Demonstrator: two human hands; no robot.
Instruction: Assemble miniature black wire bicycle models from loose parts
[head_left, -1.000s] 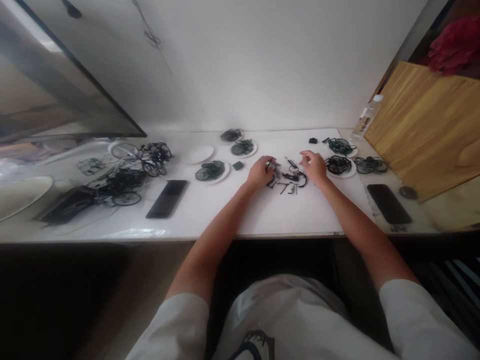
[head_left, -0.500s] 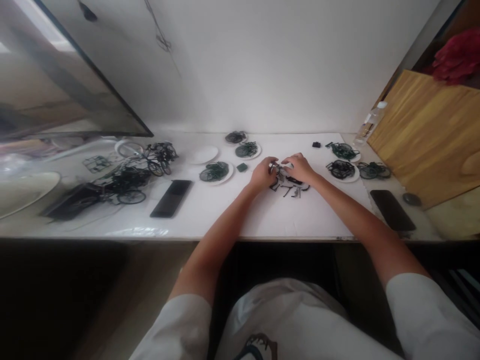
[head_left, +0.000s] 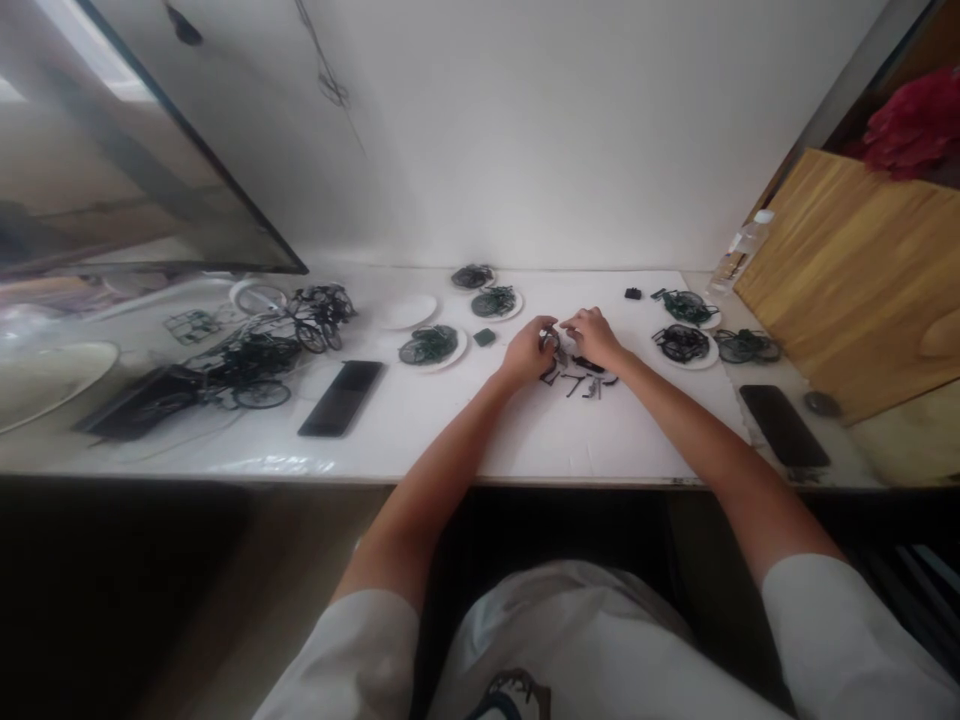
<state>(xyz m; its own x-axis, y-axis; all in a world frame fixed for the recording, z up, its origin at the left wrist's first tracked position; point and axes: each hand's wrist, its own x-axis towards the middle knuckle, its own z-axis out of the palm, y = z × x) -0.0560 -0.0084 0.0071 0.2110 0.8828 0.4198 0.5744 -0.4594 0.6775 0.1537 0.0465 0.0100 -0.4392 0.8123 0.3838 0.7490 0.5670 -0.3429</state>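
My left hand [head_left: 527, 350] is closed around a small dark round part [head_left: 551, 340], which looks like a toy bicycle wheel and is partly hidden by the fingers. Close beside it, my right hand [head_left: 592, 338] has its thumb and fingers drawn together at that part's upper right. Whatever sits between those fingertips is too small to make out. Below both hands lie several loose black and grey bicycle pieces [head_left: 576, 384] on the white board [head_left: 600, 440]. A black piece [head_left: 589, 365] lies just under my right hand.
White plates with dark bicycle parts stand left [head_left: 450, 362] and right [head_left: 701, 358]. A phone [head_left: 784, 425], a mouse [head_left: 823, 403] and a water bottle [head_left: 742, 255] are at right. At left are a black slab [head_left: 341, 398], assembled model bicycles [head_left: 322, 315] and a monitor [head_left: 150, 150].
Both hands stay at nearly the same spot. The right fingertips have shifted slightly left and closed in, and the round part in my left hand shows a little more. The view has tilted slightly.
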